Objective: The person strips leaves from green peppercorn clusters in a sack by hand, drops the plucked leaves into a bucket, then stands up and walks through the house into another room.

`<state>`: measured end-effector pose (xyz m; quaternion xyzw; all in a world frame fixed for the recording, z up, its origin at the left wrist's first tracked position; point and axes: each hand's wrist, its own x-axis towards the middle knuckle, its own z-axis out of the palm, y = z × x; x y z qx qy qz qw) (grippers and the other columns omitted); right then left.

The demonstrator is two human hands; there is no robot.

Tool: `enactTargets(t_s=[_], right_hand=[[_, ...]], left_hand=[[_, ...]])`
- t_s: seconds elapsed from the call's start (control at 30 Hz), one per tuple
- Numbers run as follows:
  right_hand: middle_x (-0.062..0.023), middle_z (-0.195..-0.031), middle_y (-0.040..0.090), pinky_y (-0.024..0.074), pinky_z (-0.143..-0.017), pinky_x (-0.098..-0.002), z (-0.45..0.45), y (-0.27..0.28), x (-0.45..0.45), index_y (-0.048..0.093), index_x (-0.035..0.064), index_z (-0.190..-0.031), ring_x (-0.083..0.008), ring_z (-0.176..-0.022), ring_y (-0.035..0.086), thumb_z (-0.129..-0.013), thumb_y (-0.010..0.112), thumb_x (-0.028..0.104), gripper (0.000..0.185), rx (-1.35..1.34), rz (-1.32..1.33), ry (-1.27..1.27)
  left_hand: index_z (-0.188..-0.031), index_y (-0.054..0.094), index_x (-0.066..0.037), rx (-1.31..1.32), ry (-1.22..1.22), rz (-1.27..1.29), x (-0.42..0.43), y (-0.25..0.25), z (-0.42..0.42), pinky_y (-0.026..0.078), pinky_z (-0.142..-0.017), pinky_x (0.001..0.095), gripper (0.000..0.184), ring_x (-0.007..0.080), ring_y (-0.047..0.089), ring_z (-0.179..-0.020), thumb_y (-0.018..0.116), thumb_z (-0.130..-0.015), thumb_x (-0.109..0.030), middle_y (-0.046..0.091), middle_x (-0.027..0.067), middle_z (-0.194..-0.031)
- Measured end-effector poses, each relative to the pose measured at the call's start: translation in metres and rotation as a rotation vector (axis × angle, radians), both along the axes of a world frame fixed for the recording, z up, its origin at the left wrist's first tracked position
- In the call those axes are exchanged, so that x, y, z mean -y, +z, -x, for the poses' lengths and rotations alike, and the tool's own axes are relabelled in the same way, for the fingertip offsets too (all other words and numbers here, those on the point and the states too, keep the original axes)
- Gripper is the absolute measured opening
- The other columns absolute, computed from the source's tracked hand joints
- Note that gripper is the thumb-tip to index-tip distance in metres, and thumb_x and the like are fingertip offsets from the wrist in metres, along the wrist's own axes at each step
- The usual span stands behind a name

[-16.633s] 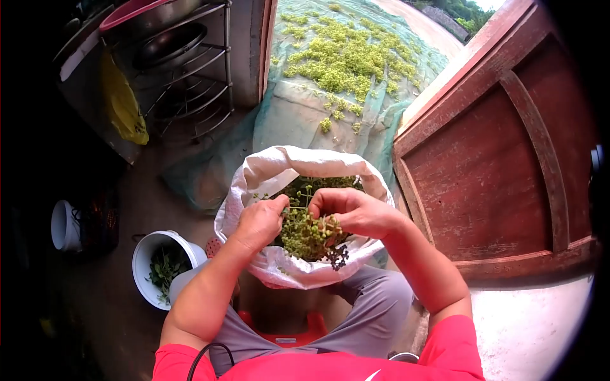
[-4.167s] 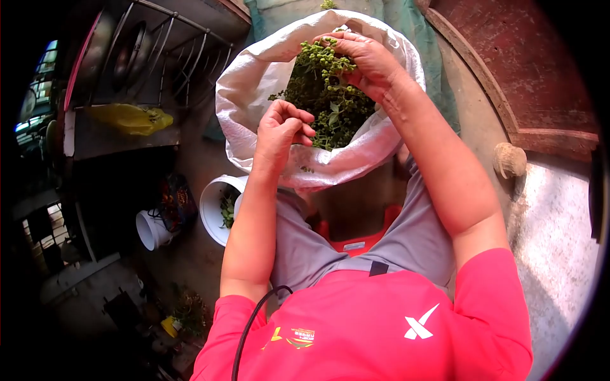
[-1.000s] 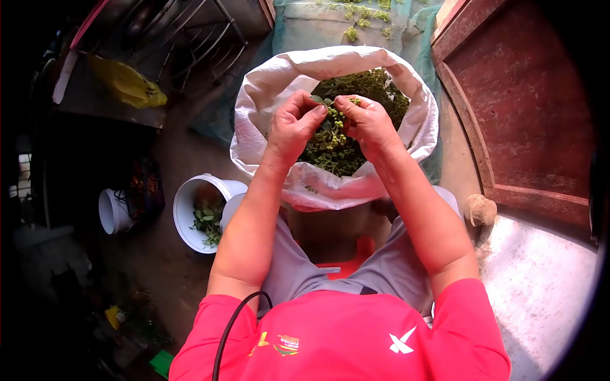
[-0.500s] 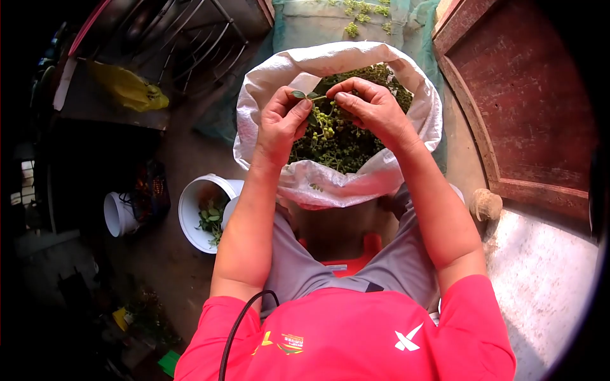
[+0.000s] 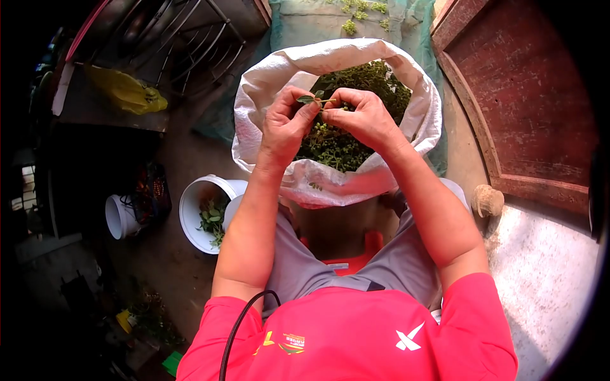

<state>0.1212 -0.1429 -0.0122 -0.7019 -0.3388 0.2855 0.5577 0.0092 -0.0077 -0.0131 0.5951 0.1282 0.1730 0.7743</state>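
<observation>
Between my knees stands a white woven sack (image 5: 254, 95) with its rim rolled open. Green berry clusters and stems (image 5: 343, 149) fill much of it. Over the opening, my left hand (image 5: 284, 127) pinches a small sprig with green leaves (image 5: 306, 99) between thumb and forefinger. My right hand (image 5: 363, 120) is close beside it, thumb and forefinger closed at the thin stem of the same sprig. The two sets of fingertips almost touch.
A white bucket (image 5: 187, 213) with green leaves inside lies tilted at my left. Beyond it are a smaller white bucket (image 5: 117, 217), a metal rack (image 5: 206, 47) and a yellow bag (image 5: 127, 92). A red wooden door (image 5: 527, 101) stands right; green netting (image 5: 406, 25) lies ahead.
Since half a second ago, my right hand has moved slightly left and down to the sprig's stem. The berry cluster that hung below my fingers no longer shows there. My left hand still holds the leafy sprig.
</observation>
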Motion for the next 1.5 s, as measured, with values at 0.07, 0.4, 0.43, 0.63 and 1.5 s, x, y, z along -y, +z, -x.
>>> enactTargets(t_s=[0.07,0.4,0.43,0.63,1.5], right_hand=[[-0.0023,-0.063,0.059,0.0454,-0.059,-0.0249,0.001,-0.002,-0.002,0.064,0.0006,-0.079,-0.0069,-0.061,0.053,-0.073,0.07,0.02,0.022,-0.107,0.014,-0.075],[0.0046,-0.08,0.062,0.0367,-0.051,-0.0162,-0.01,0.002,0.003,0.063,0.0108,-0.088,-0.002,-0.062,0.05,-0.082,0.069,0.017,0.01,-0.726,-0.411,-0.327],[0.005,-0.078,0.061,0.0354,-0.052,-0.0164,-0.017,0.012,0.006,0.064,0.0116,-0.087,-0.001,-0.062,0.048,-0.082,0.069,0.017,0.009,-0.686,-0.349,-0.339],[-0.0022,-0.081,0.059,0.0465,-0.078,-0.0275,-0.031,0.009,0.015,0.064,0.0042,-0.099,-0.014,-0.082,0.059,-0.082,0.067,0.024,0.026,0.117,0.269,0.068],[-0.0118,-0.091,0.069,0.0497,-0.082,-0.037,-0.033,-0.006,0.005,0.069,0.0096,-0.099,-0.0279,-0.087,0.065,-0.082,0.06,0.03,0.028,0.319,0.256,-0.139]], left_hand=[[-0.092,0.059,-0.008,0.038,0.026,-0.078,0.0,-0.006,-0.002,0.033,-0.049,0.0163,0.004,0.0002,0.042,-0.057,0.062,-0.09,-0.009,0.053,-0.0066,-0.072],[-0.088,0.054,-0.012,0.147,0.078,0.425,-0.013,-0.006,-0.001,0.031,-0.044,0.0201,0.007,0.0055,0.038,-0.05,0.06,-0.092,-0.011,0.056,-0.0021,-0.077],[-0.088,0.054,-0.012,0.15,0.083,0.424,-0.015,-0.005,0.001,0.031,-0.044,0.0201,0.007,0.0055,0.038,-0.05,0.06,-0.092,-0.011,0.056,-0.0021,-0.077],[-0.094,0.056,-0.006,0.098,-0.071,0.578,-0.022,-0.005,0.007,0.028,-0.044,0.0223,0.017,0.0096,0.036,-0.049,0.044,-0.099,-0.017,0.049,0.0045,-0.069],[-0.106,0.063,-0.001,-0.818,0.448,-0.565,-0.085,-0.043,0.233,0.049,-0.067,0.0222,0.018,0.0092,0.062,-0.074,0.054,-0.092,-0.008,0.067,0.0053,-0.09]])
